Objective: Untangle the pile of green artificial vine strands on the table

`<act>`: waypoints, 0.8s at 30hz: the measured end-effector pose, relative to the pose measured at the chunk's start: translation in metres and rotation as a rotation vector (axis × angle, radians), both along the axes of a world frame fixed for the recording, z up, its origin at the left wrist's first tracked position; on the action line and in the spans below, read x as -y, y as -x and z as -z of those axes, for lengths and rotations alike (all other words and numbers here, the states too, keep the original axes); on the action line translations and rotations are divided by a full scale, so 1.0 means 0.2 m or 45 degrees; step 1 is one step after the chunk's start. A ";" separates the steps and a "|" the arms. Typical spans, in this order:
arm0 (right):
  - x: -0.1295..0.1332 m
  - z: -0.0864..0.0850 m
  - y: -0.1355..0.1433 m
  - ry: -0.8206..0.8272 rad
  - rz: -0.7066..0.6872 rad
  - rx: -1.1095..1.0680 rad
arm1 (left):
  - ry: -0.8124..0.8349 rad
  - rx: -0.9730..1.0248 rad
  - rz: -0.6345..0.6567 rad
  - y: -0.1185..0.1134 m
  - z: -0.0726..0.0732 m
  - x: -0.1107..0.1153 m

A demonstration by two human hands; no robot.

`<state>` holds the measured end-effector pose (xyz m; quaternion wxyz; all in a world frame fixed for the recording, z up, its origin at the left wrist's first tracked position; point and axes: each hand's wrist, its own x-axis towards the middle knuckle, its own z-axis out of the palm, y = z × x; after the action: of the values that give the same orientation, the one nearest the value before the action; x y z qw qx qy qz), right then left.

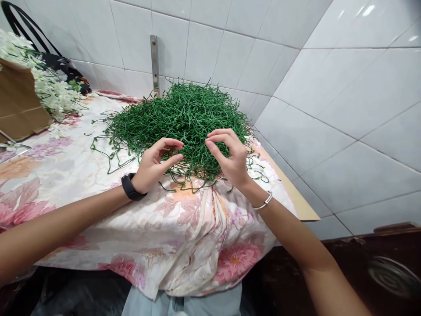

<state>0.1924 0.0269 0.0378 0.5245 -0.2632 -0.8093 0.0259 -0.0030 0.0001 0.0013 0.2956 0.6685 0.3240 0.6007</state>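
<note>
A large heap of thin green stems point(184, 114) lies on the floral cloth point(131, 224) that covers the table. My left hand point(159, 162), with a black band at its wrist, is over the near left part of the heap. Its thumb and fingers are apart, and nothing shows between them. To the right, my right hand point(229, 156) hovers at the heap's near edge. Its thumb and fingertips are close to each other with a small gap, and no held thing shows. The two hands face each other without touching.
White artificial flowers point(54, 87) and a brown cardboard box point(21, 98) stand at the left, with a dark bag point(66, 70) behind. A metal strip point(154, 61) is fixed to the tiled wall. Loose stems lie around the heap. Some board point(301, 204) sticks out at the right edge.
</note>
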 end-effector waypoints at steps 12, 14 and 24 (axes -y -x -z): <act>-0.06 0.03 -0.03 0.047 0.274 -0.105 | 0.016 0.163 0.050 0.01 0.00 0.00; -0.05 0.02 -0.02 0.019 0.245 -0.072 | -0.012 0.157 0.037 0.01 0.00 0.00; -0.02 0.06 0.02 0.051 -0.188 0.465 | -0.134 -0.013 0.035 0.00 0.00 0.01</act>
<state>0.1875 0.0304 0.0254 0.3603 -0.2140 -0.9074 0.0323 -0.0035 -0.0010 0.0020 0.2667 0.6907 0.2842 0.6092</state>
